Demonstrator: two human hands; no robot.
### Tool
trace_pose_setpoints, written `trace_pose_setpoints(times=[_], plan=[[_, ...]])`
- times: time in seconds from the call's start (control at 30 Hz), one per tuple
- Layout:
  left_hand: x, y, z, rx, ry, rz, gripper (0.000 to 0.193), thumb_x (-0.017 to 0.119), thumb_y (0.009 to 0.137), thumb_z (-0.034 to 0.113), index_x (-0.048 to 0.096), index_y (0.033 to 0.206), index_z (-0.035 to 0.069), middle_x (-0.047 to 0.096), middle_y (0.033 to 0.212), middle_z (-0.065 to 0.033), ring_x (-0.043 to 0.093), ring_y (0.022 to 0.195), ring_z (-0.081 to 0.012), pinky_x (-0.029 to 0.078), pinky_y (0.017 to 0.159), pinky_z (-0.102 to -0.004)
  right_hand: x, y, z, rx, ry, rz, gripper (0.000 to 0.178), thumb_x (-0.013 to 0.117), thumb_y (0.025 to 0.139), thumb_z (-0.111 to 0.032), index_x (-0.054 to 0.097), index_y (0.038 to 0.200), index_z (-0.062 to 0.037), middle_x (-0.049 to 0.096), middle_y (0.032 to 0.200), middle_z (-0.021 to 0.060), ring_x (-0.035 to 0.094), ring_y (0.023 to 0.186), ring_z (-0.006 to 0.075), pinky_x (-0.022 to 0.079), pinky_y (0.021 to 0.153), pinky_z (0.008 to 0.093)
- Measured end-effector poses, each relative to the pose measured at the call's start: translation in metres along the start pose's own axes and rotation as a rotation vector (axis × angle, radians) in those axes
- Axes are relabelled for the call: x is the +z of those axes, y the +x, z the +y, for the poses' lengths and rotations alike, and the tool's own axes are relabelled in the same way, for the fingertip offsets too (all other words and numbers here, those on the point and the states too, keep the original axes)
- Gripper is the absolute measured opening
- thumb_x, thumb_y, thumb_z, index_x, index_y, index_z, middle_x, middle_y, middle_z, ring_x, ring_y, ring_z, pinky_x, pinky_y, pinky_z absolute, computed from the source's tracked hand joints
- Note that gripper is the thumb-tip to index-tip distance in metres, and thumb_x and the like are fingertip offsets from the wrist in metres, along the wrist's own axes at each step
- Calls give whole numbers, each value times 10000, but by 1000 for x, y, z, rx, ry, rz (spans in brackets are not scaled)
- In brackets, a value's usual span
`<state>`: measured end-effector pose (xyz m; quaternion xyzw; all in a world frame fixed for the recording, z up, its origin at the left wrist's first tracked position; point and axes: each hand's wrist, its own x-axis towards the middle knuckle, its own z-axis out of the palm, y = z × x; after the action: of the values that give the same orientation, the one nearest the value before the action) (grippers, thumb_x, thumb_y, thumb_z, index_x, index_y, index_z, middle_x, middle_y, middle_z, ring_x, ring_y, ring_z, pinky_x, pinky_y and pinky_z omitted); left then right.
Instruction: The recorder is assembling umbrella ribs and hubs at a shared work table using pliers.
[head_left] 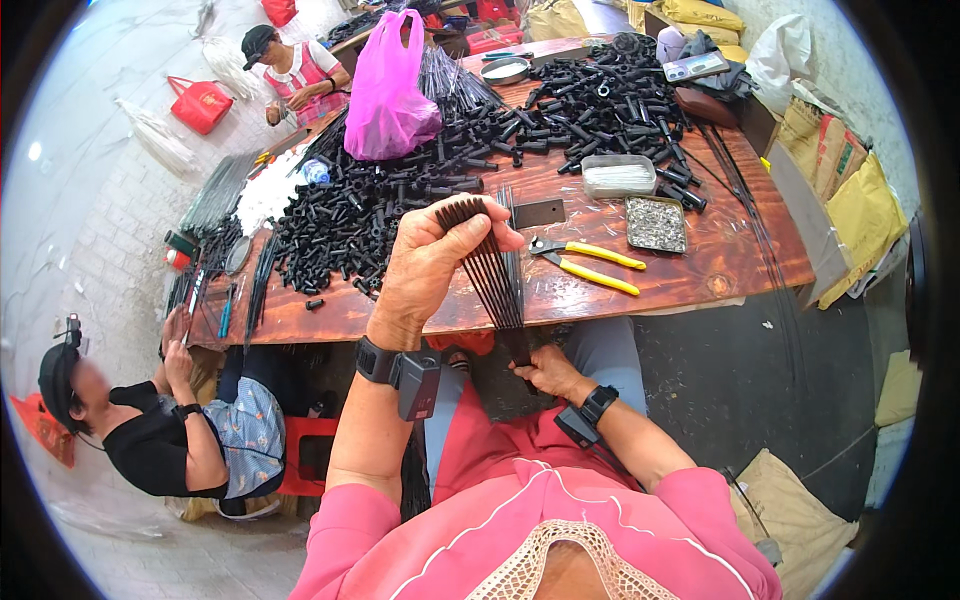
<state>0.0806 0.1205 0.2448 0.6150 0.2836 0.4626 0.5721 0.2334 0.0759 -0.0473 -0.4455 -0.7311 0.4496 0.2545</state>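
1. Head view, at the hands: A person in a pink top holds a bundle of slender dark rods (491,280) over the front edge of a reddish wooden desk (720,270), its spread end above the wood, its gathered end above the lap.

2. Head view, left hand: The left hand (428,252) grasps the spread end, thumb across the front and fingers curled behind, the tips fanned out just beyond the thumb.

3. Head view, right hand: The right hand (552,372) grasps the gathered lower end, fingers bent around it; how tightly they press cannot be told.

4. Head view, handling: The rods look light and fairly stiff singly, likely to flex a little along their length. Smooth-looking sides could let them slide past one another, so a firm hold at the gathered end, with a looser pinch near the fanned tips, seems the surest grip. They appear more liable to bend or scatter than to snap, though their material cannot be confirmed.

5. Head view, close by: Yellow-handled pliers (592,262) lie on the desk to the right of the bundle, near a tin of small metallic pieces (656,226); a heap of black tubular parts (345,220) spreads beyond the left hand.
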Motion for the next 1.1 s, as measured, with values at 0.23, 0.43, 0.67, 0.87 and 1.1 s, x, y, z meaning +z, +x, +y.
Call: trace_pose_setpoints(times=[0.23,0.43,0.67,0.87,1.1], plan=[[7,7,-5,2,-99,9,204,561,963,143,607,1063,-28,679,1006,-174,686,939,-319,555,875,-428,-59,-33,-40,-36,-168,-87,418,698,782,-271,647,1087,10,650,982,272,625,939,436,504,809,475],[4,0,10,62,-85,64,189,518,978,118,592,1049,-41,677,980,-194,685,933,-333,548,884,-465,-192,-47,-112,-231,-258,-106,229,685,801,-176,703,962,-15,698,853,165,687,764,274,533,703,367],[3,-3,0,74,-61,-43,233,588,947,168,582,1044,-43,673,990,-223,684,924,-363,537,886,-508,-308,35,-87,-139,-598,488,144,639,723,-112,730,788,-22,662,777,233,681,750,353,539,689,422],[0,-14,8,133,-53,-61,240,628,921,186,591,1006,-35,672,944,-229,683,915,-372,539,866,-511,-328,96,-76,-61,-874,401,137,626,709,-60,728,790,-17,674,801,237,677,774,376,539,715,433],[-2,-14,4,100,-18,-60,224,619,924,170,596,1016,-33,670,930,-217,685,900,-363,541,858,-516,-324,107,-65,-65,-956,387,105,616,698,-35,689,771,-20,671,798,204,665,812,380,526,717,445]])
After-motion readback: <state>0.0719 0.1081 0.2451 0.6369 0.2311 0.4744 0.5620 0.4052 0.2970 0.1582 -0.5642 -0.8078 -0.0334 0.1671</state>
